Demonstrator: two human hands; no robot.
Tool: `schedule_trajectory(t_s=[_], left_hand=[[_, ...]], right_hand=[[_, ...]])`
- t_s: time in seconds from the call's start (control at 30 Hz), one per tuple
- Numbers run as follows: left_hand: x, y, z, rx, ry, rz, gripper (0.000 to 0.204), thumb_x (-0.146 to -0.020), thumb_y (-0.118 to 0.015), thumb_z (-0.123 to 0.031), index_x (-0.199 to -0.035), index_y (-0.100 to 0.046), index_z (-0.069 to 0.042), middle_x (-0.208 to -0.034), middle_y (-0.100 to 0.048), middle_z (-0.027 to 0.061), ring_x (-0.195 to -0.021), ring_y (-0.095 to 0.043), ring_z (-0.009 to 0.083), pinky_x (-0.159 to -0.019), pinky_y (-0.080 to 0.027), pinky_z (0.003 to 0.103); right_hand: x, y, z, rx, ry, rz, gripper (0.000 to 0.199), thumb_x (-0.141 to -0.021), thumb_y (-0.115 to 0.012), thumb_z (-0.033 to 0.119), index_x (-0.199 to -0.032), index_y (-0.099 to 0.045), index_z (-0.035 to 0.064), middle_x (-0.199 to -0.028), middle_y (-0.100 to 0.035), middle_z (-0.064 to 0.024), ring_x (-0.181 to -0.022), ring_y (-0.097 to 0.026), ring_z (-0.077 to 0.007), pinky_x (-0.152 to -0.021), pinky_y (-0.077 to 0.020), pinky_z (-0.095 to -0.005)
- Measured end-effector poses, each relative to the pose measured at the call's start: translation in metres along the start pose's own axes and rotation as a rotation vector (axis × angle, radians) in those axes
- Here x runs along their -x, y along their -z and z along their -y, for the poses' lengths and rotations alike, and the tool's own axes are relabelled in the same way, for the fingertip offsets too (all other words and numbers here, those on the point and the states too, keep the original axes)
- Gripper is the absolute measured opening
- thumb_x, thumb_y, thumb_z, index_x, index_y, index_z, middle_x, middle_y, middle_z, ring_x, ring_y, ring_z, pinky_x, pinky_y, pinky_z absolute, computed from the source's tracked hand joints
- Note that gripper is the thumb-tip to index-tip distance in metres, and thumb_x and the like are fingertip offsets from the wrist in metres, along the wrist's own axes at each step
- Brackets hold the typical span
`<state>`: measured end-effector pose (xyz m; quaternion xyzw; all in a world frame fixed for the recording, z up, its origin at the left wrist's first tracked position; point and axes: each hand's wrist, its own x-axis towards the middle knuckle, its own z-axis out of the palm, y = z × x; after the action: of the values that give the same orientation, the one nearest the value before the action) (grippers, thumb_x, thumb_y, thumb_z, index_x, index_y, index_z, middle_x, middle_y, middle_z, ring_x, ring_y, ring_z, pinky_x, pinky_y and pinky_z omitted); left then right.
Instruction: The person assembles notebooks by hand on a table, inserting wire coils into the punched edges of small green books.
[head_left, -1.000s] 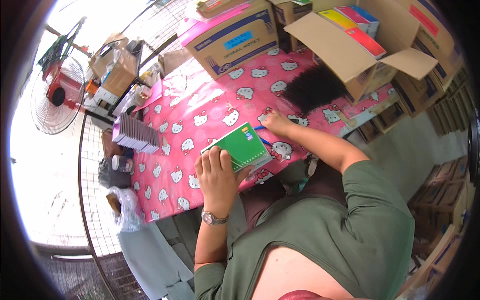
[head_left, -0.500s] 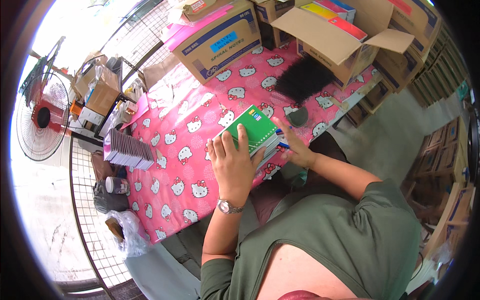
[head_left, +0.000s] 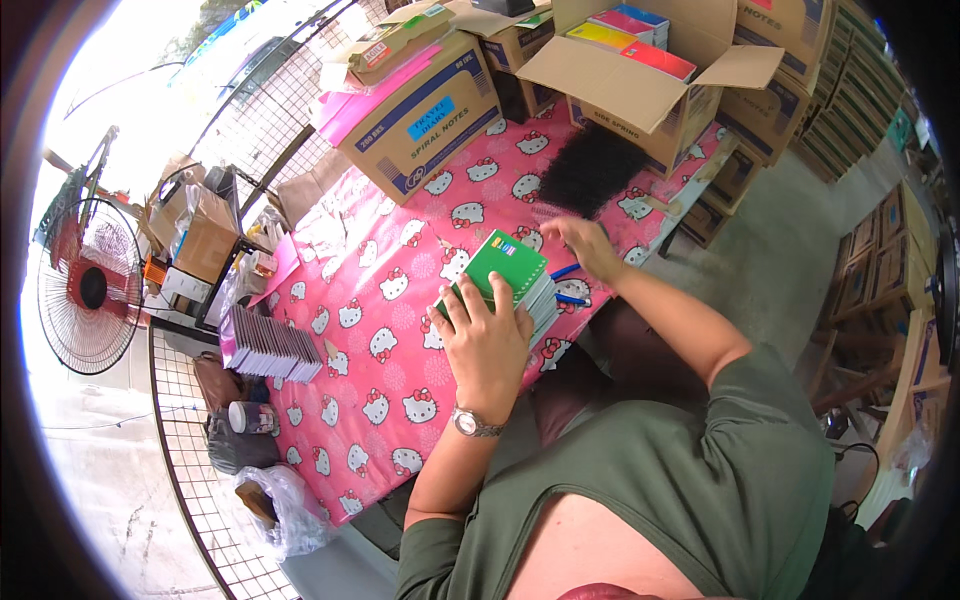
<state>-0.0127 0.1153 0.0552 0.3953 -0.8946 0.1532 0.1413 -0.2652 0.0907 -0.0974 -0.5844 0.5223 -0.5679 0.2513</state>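
Left hand [head_left: 487, 345]: grip spread over the notebooks, fingers on the cover, thumb at the right edge, holding them.
Notebooks [head_left: 516, 262]: on the pink tabletop [head_left: 335, 455], under the left hand, long axis slanting from near left to far right; green cover, pale page edges, a dotted row along the right side.
Blue-handled tool [head_left: 572, 299]: just right of the notebooks (its working end hidden).
Right hand [head_left: 592, 250]: beyond the tool, apart from the notebooks; grip half curled, contents unclear.
Black pile [head_left: 592, 172]: farther off, past the right hand.

Left hand [head_left: 487, 338] palm-down (fingers spread [head_left: 474, 293]); right hand [head_left: 588, 247] half-curled.
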Motion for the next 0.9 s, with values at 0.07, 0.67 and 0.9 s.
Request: schedule_trajectory(t_s=[0.07, 0.67, 0.9], left_hand=[[0.0, 0.005, 0.002, 0.024, -0.01, 0.027, 0.046, -0.092, -0.059, -0.031, -0.128, -0.057, -0.004, -0.134, -0.054, 0.0276, -0.127, -0.051, 0.0441, -0.106, -0.04, 0.056], [-0.043, 0.049, 0.031, 0.433, -0.021, 0.178, 0.043, -0.08, -0.078, -0.029, -0.119, -0.068, -0.013, -0.09, -0.071, 0.0071, -0.08, -0.069, 0.0273, -0.076, -0.055, 0.038], [-0.059, 0.086, 0.029, 0.141, -0.016, 0.11, 0.019, -0.088, -0.056, -0.011, -0.106, -0.058, -0.007, -0.09, -0.066, 0.0133, -0.086, -0.065, 0.0335, -0.079, -0.048, 0.047]], right_hand=[[-0.028, 0.005, -0.02, 0.225, -0.172, -0.102, 0.047, -0.094, -0.062, 0.043, -0.122, -0.064, 0.0047, -0.111, -0.069, -0.0165, -0.105, -0.064, -0.033, -0.09, -0.0497, -0.0399], [-0.081, 0.018, -0.118, 0.667, -0.265, 0.075, 0.023, -0.089, -0.051, 0.006, -0.105, -0.068, 0.0047, -0.102, -0.071, -0.0206, -0.1, -0.069, -0.0371, -0.09, -0.0524, -0.0467], [-0.122, 0.055, -0.001, 0.027, -0.158, -0.015, 0.031, -0.099, -0.045, 0.018, -0.118, -0.064, 0.0024, -0.079, -0.058, -0.0024, -0.063, -0.054, -0.0112, -0.059, -0.0464, -0.0264]])
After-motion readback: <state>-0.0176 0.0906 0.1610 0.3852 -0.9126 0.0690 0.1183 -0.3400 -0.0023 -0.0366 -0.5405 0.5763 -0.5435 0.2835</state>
